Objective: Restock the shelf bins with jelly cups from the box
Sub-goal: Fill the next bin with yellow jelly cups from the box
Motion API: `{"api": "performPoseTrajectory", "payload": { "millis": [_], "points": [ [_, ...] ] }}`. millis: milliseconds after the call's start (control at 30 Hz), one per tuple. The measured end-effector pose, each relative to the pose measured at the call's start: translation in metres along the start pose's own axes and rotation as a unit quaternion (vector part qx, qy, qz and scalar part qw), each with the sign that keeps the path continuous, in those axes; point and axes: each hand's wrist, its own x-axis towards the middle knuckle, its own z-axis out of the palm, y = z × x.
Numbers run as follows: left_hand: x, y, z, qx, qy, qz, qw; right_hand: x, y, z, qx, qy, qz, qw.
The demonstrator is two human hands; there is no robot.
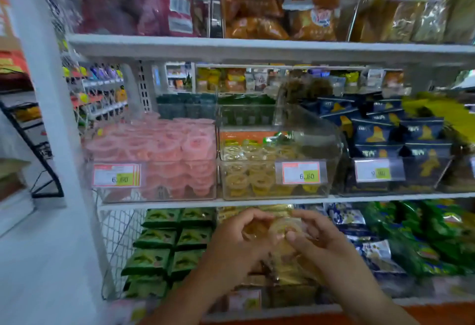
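Judging by the thin clear plastic and the yellow gel inside, the jelly cups [284,228] held at the lower centre of the frame are expected to be light. The wall is likely slightly squashy and the rim stiffer, and the sealed lid could be dented or peeled if pressed hard. The cups are bunched between the two hands, just below the middle shelf; how many are held cannot be told through the blur. The left hand [241,237] is curled round one cup, fingers bent over its top. The right hand [321,240] is closed on another, with thumb and fingertips pinched at its rim. A hold at the rim, or across lid and base, is judged safest. A squeeze on the side wall is best avoided, and the smooth plastic may slip if several are carried at once. The clear bin [272,194] of matching yellow cups is seen at the centre of the frame, above the hands and only partly filled. A fuller pink-cup bin [154,192] is set just to its left. The box is not in view.
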Motion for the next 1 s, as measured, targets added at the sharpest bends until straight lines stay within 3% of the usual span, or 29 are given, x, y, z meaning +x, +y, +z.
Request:
{"api": "performPoseTrajectory", "payload": {
  "millis": [100, 233, 367, 433, 567, 800, 1000],
  "points": [
    [0.014, 0.036, -0.026, -0.014, 0.043, 0.029, 0.999, 0.027, -0.05, 0.006, -0.083, 0.015, -0.099, 0.992],
    [0.038, 0.055, -0.073, 0.038, 0.136, 0.074, 0.987, 0.098, -0.119, 0.01, -0.226, 0.016, -0.216, 0.95],
    [0.058, 0.054, -0.118, 0.104, 0.182, 0.116, 0.971, 0.222, -0.124, 0.025, -0.46, -0.045, -0.188, 0.867],
    [0.066, 0.051, -0.129, 0.183, 0.194, 0.157, 0.951, 0.28, -0.107, 0.037, -0.515, -0.088, -0.161, 0.837],
    [0.079, 0.05, -0.139, 0.26, 0.208, 0.192, 0.923, 0.357, -0.077, 0.061, -0.581, -0.123, -0.09, 0.799],
    [0.089, 0.056, -0.152, 0.299, 0.216, 0.213, 0.905, 0.388, -0.05, 0.068, -0.545, -0.132, -0.106, 0.821],
    [0.089, 0.055, -0.147, 0.3, 0.205, 0.195, 0.911, 0.386, -0.047, 0.062, -0.591, -0.145, -0.161, 0.777]
  ]
}}
